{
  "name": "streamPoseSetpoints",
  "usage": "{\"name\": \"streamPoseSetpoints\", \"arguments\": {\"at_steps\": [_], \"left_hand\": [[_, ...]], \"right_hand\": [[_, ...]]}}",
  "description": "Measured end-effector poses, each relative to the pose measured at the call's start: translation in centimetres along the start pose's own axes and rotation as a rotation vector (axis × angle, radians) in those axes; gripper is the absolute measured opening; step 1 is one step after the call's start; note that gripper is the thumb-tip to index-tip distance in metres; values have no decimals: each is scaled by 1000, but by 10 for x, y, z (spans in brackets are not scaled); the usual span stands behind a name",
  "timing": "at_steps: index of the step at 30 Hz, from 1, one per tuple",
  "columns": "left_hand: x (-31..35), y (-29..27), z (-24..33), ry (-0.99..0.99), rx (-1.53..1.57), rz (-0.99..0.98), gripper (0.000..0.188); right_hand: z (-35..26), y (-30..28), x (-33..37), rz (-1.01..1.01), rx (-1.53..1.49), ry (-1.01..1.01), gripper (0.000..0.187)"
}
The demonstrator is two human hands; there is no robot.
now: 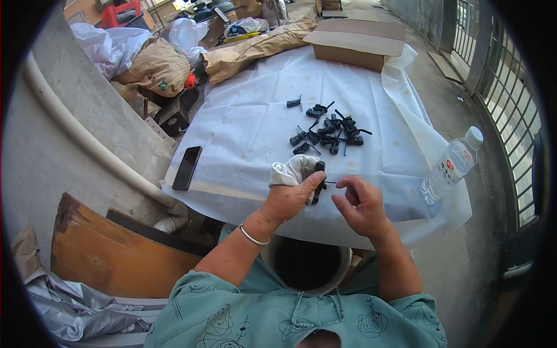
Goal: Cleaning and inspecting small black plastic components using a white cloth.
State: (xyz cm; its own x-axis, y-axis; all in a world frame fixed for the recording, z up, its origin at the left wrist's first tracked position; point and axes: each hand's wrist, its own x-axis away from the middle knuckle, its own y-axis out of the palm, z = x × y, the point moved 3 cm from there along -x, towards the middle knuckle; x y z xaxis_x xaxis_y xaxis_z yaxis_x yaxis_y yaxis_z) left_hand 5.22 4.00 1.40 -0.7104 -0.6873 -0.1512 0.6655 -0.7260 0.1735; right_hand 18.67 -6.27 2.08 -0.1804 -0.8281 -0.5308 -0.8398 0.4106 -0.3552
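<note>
Head view: slim black piece [317, 192], thin-pronged, within left fingers [311, 182]; right fingers [351, 184] apart

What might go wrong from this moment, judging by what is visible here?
The black part in the left grip might slip and drop toward the round container below. The clear bottle, near the right edge of the white-covered table, could be knocked over. Thin leads in the black pile may tangle.
</note>
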Motion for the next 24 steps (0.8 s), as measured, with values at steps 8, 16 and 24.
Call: {"name": "streamPoseSetpoints", "arguments": {"at_steps": [8, 16, 24], "left_hand": [[25, 19, -1, -20, -137, 10, 16], [29, 23, -6, -44, -176, 11, 23], [29, 19, -4, 218, -581, 109, 26]], "right_hand": [[-9, 21, 5, 211, 185, -253, 12], [9, 10, 2, 60, -157, 138, 17], [12, 23, 3, -112, -83, 158, 23]]}}
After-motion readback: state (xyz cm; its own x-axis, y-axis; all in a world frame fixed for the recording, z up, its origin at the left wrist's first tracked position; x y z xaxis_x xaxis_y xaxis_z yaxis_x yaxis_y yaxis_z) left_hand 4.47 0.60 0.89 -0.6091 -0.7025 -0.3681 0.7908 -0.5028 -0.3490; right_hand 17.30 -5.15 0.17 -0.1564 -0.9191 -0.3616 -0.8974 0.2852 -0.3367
